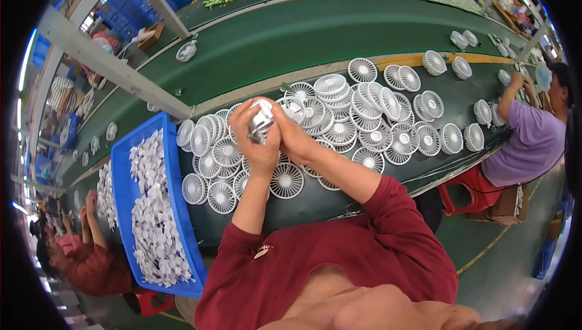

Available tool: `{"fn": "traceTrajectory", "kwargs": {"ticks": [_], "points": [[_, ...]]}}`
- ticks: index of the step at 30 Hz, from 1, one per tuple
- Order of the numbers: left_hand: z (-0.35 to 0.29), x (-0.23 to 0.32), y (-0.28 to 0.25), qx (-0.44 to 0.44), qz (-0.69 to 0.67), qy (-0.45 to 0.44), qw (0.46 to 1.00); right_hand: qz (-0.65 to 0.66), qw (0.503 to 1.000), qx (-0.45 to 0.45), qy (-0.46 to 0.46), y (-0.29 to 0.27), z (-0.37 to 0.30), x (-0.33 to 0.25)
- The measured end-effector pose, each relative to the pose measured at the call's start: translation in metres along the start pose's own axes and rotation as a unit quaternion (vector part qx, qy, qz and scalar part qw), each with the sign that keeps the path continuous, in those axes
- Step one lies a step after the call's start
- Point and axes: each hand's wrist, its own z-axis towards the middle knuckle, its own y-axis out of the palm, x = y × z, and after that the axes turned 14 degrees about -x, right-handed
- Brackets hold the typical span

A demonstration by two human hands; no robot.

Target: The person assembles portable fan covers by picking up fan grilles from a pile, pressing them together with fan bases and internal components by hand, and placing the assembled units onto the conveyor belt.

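Item, in hand: one small white-and-silver part (261,122), held above the bench and clasped between both hands. By the left hand (257,148) it is gripped, fingers curled round its outer side and thumb laid along it. By the right hand (292,136) it is enclosed from the opposite side; the right fingertips are partly hidden.

Beneath the hands and spread to their right: round white slotted grilles (287,180), heaped and overlapping on a dark green bench (303,210).

Left of the hands: one blue tray (178,199), filled with small white pieces (154,227).

Beyond the hands: one green belt (242,57).

Far right of the hands: one co-worker in purple (533,139), seated on a red stool (461,199).
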Motion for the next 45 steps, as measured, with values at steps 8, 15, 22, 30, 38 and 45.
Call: {"fn": "traceTrajectory", "kwargs": {"ticks": [8, 15, 22, 30, 38, 45], "points": [[0.013, -0.035, 0.000, -0.100, -0.103, -0.180, 0.973, -0.593, 0.800, 0.092, -0.013, -0.099, 0.043, -0.085], [0.027, -0.061, 0.016, -0.299, 0.199, -0.156, 0.920, -0.809, 0.523, 0.243, 0.118, -0.172, 0.015, -0.106], [0.027, -0.066, 0.020, -0.324, 0.197, -0.248, 0.891, -0.808, 0.536, 0.127, 0.209, -0.143, -0.015, -0.087], [0.024, -0.073, 0.019, -0.037, -0.391, -0.358, 0.847, -0.714, 0.690, 0.122, 0.008, -0.113, -0.006, -0.094], [0.031, -0.026, 0.033, -0.015, -0.625, -0.359, 0.693, -0.716, 0.691, 0.013, -0.099, -0.060, 0.000, -0.064], [0.029, -0.019, 0.029, 0.027, -0.617, -0.407, 0.673, -0.757, 0.642, -0.050, -0.112, -0.051, 0.001, -0.049]]}}
